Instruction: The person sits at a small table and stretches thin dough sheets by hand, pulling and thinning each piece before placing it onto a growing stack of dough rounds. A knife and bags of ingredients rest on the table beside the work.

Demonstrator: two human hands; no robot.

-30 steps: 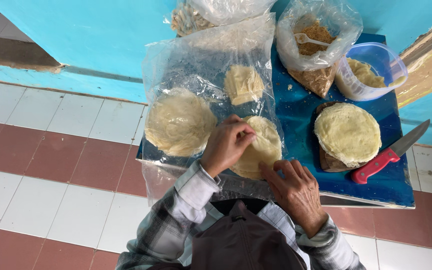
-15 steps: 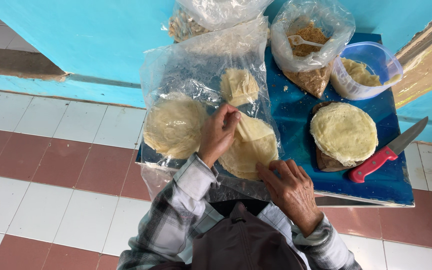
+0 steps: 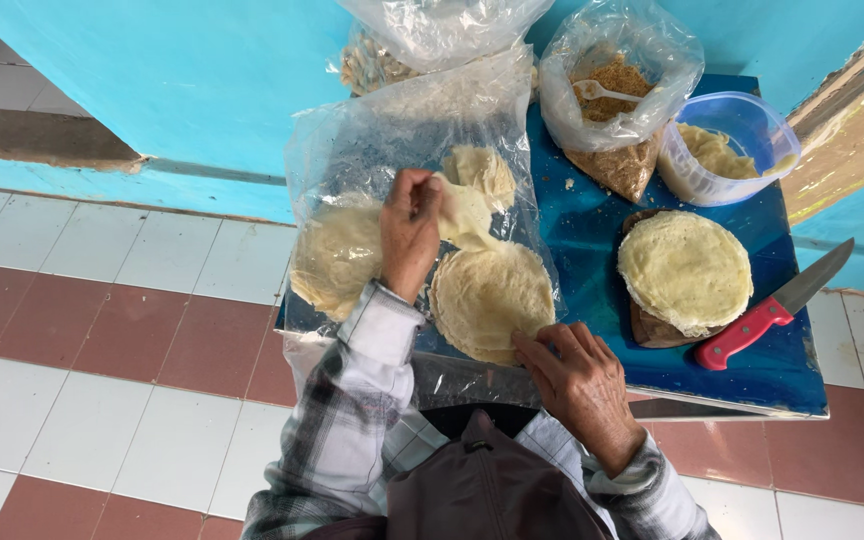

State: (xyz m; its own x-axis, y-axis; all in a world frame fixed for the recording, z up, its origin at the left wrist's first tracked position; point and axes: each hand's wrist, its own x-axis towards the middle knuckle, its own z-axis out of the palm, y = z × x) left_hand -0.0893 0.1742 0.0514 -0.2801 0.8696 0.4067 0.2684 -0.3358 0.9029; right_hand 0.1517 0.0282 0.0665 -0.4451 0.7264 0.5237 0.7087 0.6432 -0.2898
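Your left hand (image 3: 410, 232) pinches the far edge of the top crepe (image 3: 464, 212), peeling it up off the stack (image 3: 492, 298) near the desk's (image 3: 592, 230) front edge, while your right hand (image 3: 577, 375) lies open, fingertips pinning the stack's near rim.

1 clear plastic sheet (image 3: 402, 150) lay flat on the left half of the blue table (image 3: 592, 230), under pale round crepes. 1 clear bag (image 3: 442, 30) stood at the far edge, holding light pieces. 1 open clear bag (image 3: 617, 95) of brown crumbs stood right of it. 1 clear round tub (image 3: 737, 150) with a blue rim stood beside that bag.
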